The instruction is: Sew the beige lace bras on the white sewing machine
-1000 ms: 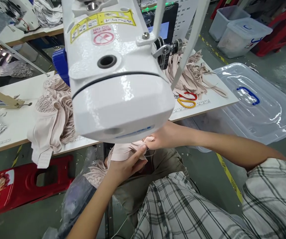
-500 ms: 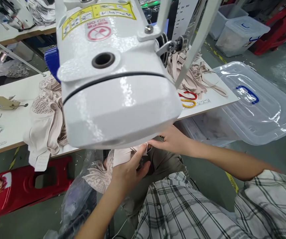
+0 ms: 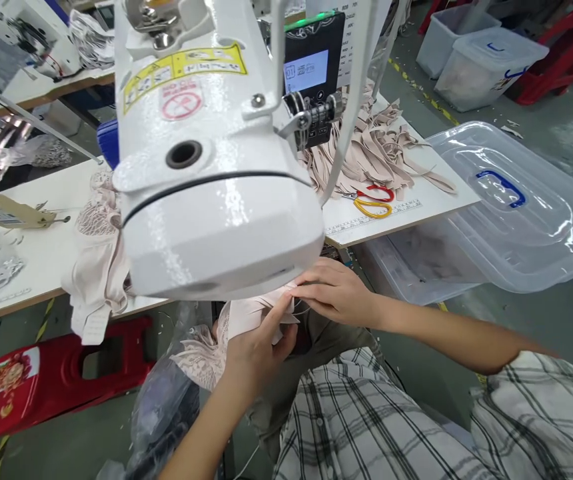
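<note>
A white sewing machine head (image 3: 216, 227) fills the middle and hides its needle area. Below its front edge, my left hand (image 3: 254, 350) grips a pale pink bra (image 3: 239, 317), thumb under and fingers over the fabric. The lace part of the bra hangs to the left of that hand. My right hand (image 3: 339, 293) meets the left at the bra's edge, its fingertips pressed together on the fabric. Part of the bra and the right fingertips are tucked close under the machine head.
Beige straps (image 3: 371, 150) lie heaped on the white table (image 3: 351, 230) beside scissors (image 3: 374, 203) and a printed ruler. More bra pieces (image 3: 94, 267) drape over the left edge. A clear lidded bin (image 3: 541, 220) stands at right, a red stool (image 3: 61, 373) at lower left.
The view has shifted, baring the control screen and the scissors' blades. My right hand's fingers have come in over the bra's edge beside the left hand, which keeps its hold.
</note>
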A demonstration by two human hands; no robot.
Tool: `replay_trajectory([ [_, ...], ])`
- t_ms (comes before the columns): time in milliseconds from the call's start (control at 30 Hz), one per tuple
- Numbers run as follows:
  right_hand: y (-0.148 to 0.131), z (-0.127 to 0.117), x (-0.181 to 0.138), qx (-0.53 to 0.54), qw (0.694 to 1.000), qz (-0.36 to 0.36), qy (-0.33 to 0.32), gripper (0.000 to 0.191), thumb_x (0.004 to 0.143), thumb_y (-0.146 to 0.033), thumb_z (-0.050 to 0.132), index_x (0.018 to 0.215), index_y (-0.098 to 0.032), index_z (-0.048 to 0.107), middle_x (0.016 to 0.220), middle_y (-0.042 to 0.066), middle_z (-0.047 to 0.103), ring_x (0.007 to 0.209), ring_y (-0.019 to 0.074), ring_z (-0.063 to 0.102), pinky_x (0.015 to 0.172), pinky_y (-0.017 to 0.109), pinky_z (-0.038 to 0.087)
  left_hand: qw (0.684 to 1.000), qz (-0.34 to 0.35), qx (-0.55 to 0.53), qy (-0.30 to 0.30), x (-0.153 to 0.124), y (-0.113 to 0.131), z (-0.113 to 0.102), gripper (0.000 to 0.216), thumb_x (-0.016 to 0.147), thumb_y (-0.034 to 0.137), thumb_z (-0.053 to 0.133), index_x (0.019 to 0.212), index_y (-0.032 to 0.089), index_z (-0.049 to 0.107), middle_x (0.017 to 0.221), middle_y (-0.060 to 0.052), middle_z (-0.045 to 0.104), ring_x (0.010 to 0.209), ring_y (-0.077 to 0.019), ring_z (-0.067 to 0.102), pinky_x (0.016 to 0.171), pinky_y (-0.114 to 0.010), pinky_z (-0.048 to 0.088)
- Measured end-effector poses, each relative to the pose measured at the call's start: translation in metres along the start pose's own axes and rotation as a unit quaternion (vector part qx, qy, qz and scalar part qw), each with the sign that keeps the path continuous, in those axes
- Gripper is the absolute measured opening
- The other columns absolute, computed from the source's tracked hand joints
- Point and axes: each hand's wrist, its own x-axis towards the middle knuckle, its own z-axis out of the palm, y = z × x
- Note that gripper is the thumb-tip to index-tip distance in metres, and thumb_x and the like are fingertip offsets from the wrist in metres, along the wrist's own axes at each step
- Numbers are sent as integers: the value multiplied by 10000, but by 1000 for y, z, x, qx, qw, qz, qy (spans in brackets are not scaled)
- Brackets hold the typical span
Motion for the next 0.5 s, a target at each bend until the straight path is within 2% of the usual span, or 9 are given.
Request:
replay_trajectory([
  [100, 2, 0, 0, -46, 998, -45, 11, 256, 880, -82, 540, 1008, -246, 689, 930, 25, 717, 943, 176, 594, 878, 336, 472, 999, 12, -19, -39, 0, -7, -9, 444, 925, 289, 564, 1365, 238, 590, 816, 12, 747, 379, -65, 482, 402, -194, 355],
  [167, 2, -2, 2, -64, 997, -44, -1, 253, 872, -78, 540, 975, -254, 690, 897, 14, 711, 925, 181, 585, 865, 340, 462, 996, 54, -29, -59, 3, -15, -14, 423, 947, 273, 531, 1364, 245, 591, 745, 23, 730, 395, -70, 489, 452, -183, 395],
  [233, -1, -5, 3, -56, 998, -16, -19, 247, 877, -78, 524, 944, -244, 694, 876, 23, 696, 894, 181, 585, 842, 342, 459, 994, 94, -20, -54, 7, -21, -16, 401, 961, 254, 500, 1348, 256, 606, 712, 14, 718, 455, -89, 542, 534, -186, 449],
  [333, -6, -8, -1, 62, 990, 107, -66, 234, 907, -127, 505, 993, -235, 693, 919, 42, 661, 849, 164, 600, 777, 316, 483, 995, 102, 15, -17, 10, -20, -15, 394, 952, 267, 499, 1322, 273, 631, 748, -21, 729, 592, -147, 636, 650, -229, 508],
  [367, -6, -8, -2, 130, 974, 169, -80, 230, 924, -171, 502, 1064, -232, 674, 940, 44, 647, 804, 151, 603, 734, 299, 495, 995, 93, 23, -10, 10, -17, -14, 395, 944, 277, 507, 1319, 279, 632, 775, -30, 736, 630, -164, 654, 659, -239, 514],
  [433, -4, -4, -3, 251, 919, 292, -88, 302, 964, -285, 473, 1238, -217, 581, 961, 45, 624, 694, 127, 589, 646, 275, 507, 998, 59, 33, -10, 8, -8, -11, 403, 933, 283, 522, 1323, 289, 624, 832, -38, 747, 667, -183, 671, 610, -238, 506],
  [500, 3, 6, 1, 299, 878, 368, -66, 408, 971, -374, 453, 1339, -199, 480, 971, 48, 619, 658, 129, 580, 632, 281, 520, 999, 19, 30, -19, 5, 2, -10, 420, 926, 272, 537, 1342, 289, 600, 909, -39, 758, 654, -179, 673, 511, -225, 462],
])
